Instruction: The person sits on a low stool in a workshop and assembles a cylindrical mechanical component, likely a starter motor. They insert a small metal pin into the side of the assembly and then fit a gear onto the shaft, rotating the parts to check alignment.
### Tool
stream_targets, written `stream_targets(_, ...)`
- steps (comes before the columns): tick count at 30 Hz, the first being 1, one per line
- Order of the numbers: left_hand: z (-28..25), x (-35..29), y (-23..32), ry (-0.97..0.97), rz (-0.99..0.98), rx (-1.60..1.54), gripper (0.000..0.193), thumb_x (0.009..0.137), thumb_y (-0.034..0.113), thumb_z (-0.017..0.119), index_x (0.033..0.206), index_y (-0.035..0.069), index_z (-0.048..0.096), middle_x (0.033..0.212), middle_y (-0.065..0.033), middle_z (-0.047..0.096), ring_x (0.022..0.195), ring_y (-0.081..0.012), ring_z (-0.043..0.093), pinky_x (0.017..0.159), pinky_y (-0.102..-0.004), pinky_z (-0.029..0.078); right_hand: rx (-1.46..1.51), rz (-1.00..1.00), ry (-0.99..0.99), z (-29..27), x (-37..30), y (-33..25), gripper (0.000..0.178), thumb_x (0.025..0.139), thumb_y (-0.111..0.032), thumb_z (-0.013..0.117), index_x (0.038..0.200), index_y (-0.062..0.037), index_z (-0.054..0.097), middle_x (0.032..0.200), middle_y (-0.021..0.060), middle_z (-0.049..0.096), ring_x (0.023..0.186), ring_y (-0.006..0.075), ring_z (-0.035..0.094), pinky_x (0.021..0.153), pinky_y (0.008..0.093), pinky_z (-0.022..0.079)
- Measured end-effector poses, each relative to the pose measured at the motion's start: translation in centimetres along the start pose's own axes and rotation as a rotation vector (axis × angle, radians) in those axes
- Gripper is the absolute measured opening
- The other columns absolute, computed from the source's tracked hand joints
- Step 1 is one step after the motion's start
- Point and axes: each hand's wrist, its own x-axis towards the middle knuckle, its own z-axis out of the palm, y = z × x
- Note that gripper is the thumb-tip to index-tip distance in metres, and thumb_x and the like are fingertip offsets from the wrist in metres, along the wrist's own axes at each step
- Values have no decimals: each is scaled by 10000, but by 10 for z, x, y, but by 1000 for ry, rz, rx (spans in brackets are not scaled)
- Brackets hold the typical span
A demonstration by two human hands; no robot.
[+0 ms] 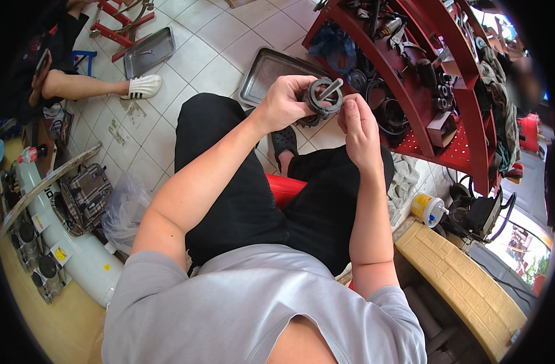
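My left hand (287, 101) is closed round a dark metal ring-shaped part (324, 110), held up above the floor in front of my knees. The ring has a notched, gear-like edge, and a bright metal shaft (331, 90) sticks up at a slant from its middle. Just right of the ring is my right hand (360, 128), its thumb pressed against curled fingers. Whatever those fingers pinch, if anything, is hidden. A shallow metal tray (277, 65) lies on the tiles beyond the part.
A red shelf rack (405, 103) with tools and dark parts stands close on the right. Behind the left knee lie a plastic bag (126, 206) and a metal casing (86, 197). Another person's white shoe (144, 87) and a second tray (149, 53) are far left.
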Motion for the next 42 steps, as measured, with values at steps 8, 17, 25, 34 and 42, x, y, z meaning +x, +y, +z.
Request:
stream_targets(8, 3, 1, -7, 47, -22, -380, 223, 810, -36, 648, 1032, -11, 656, 895, -9, 660, 787, -50, 586, 706, -209, 486, -296, -399, 187, 7, 3, -2, 170, 895, -69, 583, 1043, -13, 522, 839, 65, 539, 716, 137, 507, 655, 256, 433)
stream_targets(17, -2, 0, -6, 42, -48, -134, 199, 811, -24, 658, 1010, -10, 653, 873, -7, 656, 755, -47, 583, 676, -206, 481, -105, -17, 60, -1, 1, 2, 302, 1007, -273, 423, 822, -51, 510, 639, -35, 446, 565, 30, 390, 490, 195, 306)
stream_targets(25, -10, 2, -16, 46, -56, -149, 226, 815, -19, 667, 1039, -20, 634, 938, -43, 659, 847, -84, 609, 770, -230, 500, 56, 66, 52, 5, 2, -10, 269, 1001, -248, 437, 879, -30, 535, 678, -22, 464, 584, 49, 423, 524, 204, 354)
stream_targets(34, -4, 2, -16, 44, -68, -235, 215, 817, -57, 587, 1020, -19, 651, 913, -65, 677, 819, -107, 633, 746, -255, 518, -120, -72, 46, 6, 4, -11, 132, 923, -115, 565, 968, 9, 560, 742, 68, 593, 653, 115, 569, 591, 265, 468)
stream_targets(42, -7, 1, -18, -28, -120, -429, 215, 829, -45, 615, 1040, -6, 640, 944, -58, 659, 815, -115, 616, 761, -258, 504, -471, -294, 95, 4, 3, -19, 110, 878, -78, 584, 942, 3, 544, 819, 194, 600, 752, 374, 589, 662, 386, 468)
